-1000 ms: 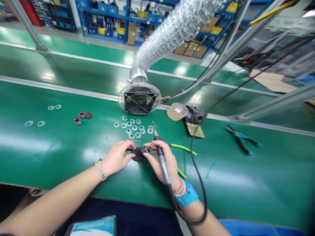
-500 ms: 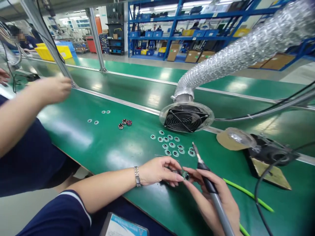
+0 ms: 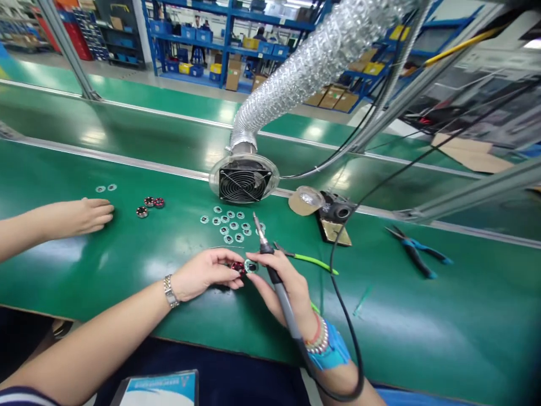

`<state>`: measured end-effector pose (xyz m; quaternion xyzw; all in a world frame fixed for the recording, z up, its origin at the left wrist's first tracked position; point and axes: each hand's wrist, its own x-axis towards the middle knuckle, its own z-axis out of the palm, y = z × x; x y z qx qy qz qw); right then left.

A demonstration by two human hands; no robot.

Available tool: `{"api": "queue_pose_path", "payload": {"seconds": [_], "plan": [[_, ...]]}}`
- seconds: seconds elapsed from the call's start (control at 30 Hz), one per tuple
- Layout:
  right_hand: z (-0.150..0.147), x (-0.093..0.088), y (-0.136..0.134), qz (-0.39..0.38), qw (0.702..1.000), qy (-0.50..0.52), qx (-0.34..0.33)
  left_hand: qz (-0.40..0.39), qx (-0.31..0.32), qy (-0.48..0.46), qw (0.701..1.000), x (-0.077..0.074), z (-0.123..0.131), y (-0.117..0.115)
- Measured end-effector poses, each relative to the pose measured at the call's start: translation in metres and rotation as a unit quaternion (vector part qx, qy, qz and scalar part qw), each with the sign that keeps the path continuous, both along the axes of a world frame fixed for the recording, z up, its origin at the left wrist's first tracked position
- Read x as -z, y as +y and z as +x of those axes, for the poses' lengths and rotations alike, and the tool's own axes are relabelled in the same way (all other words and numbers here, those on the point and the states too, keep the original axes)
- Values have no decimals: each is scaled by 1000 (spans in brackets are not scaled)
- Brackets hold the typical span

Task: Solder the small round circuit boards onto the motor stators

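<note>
Small red-and-black component (image 3: 238, 268) with a metal ring (image 3: 251, 266) against it, pinched by the left hand (image 3: 205, 274) above the green bench (image 3: 84, 270), near its front edge. Right hand (image 3: 283, 285) closed around a soldering iron (image 3: 274, 273), tip upward, just beside the ring. Farther off: loose metal rings (image 3: 228, 224), green-handled pliers (image 3: 306, 260), and a co-worker's hand (image 3: 71, 218) resting near the bench's left edge.

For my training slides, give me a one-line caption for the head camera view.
The left hand holds a small round part beside the soldering iron in the right hand.
</note>
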<state>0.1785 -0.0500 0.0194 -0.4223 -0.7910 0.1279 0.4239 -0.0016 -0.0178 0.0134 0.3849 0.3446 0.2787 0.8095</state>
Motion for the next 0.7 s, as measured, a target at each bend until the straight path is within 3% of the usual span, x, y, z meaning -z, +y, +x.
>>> {"api": "queue_pose_path", "payload": {"seconds": [0.4, 0.7], "plan": [[-2, 4, -1, -18, 1000, 12, -18, -30, -32, -22, 999, 1, -1, 1], [-8, 10, 1, -96, 994, 56, -1, 94, -30, 80, 992, 4, 7, -6]]}}
